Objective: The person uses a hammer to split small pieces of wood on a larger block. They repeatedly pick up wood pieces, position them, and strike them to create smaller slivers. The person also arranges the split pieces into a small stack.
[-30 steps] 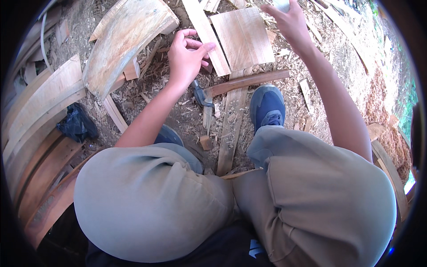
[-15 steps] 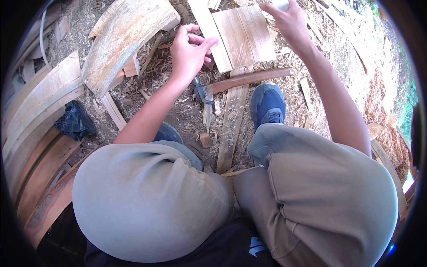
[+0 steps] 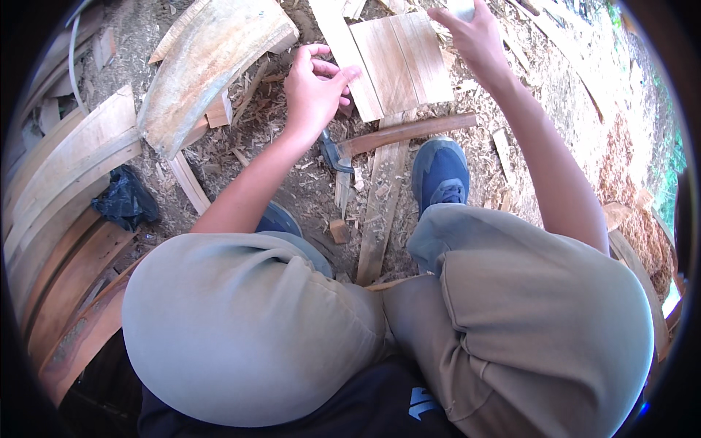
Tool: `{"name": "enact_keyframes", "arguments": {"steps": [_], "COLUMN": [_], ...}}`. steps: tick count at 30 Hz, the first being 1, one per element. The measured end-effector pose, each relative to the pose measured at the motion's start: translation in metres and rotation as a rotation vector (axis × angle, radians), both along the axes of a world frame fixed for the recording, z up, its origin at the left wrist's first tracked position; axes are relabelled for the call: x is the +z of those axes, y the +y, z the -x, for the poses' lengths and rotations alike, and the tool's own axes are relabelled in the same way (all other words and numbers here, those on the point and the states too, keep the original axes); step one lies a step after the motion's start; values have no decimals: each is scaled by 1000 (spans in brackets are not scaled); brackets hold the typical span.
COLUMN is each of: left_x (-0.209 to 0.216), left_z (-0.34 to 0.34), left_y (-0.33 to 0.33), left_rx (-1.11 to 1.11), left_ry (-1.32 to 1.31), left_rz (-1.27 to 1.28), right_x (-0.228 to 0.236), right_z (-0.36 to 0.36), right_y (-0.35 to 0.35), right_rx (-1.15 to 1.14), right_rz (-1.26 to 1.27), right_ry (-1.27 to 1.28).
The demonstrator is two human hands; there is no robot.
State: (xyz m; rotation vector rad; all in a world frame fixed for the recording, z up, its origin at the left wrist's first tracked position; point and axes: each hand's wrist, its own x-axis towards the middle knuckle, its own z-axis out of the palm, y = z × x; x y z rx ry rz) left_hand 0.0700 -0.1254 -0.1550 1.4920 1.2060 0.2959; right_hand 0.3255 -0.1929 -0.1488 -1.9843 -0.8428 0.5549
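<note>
My left hand (image 3: 314, 91) is at the near left edge of a pale wooden strip (image 3: 347, 58), its thumb on the edge and its other fingers curled beside it. Against the strip's right side lie light brown boards (image 3: 398, 62), edge to edge with thin seams. Beyond their far right corner, my right hand (image 3: 478, 44) is closed round a small whitish object (image 3: 461, 9); the top of the frame cuts it off and its kind is unclear. Just this side of the boards rests a hammer (image 3: 405, 131) with a wooden handle and a dark claw head.
A long plank (image 3: 383, 212) runs from under the boards toward me between my shoes. A small wood block (image 3: 339, 231) sits beside it. Thick curved timber (image 3: 212, 66) and a black plastic bag (image 3: 125, 198) are at the left. Wood shavings cover the ground; sawdust (image 3: 635, 212) lies right.
My left hand has shifted slightly right along with a small view shift, its thumb still at the strip's edge. The right hand and boards look nearly the same.
</note>
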Motion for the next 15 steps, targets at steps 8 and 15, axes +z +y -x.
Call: {"name": "enact_keyframes", "arguments": {"steps": [8,15], "left_x": [2,4], "left_z": [-3,-2], "left_y": [-1,0], "left_rx": [2,11], "left_ry": [9,-22], "left_rz": [-6,4], "right_x": [-2,9], "right_z": [8,45], "right_y": [-4,1], "right_rx": [154,364], "right_rz": [64,129], "right_ry": [-66,10]}}
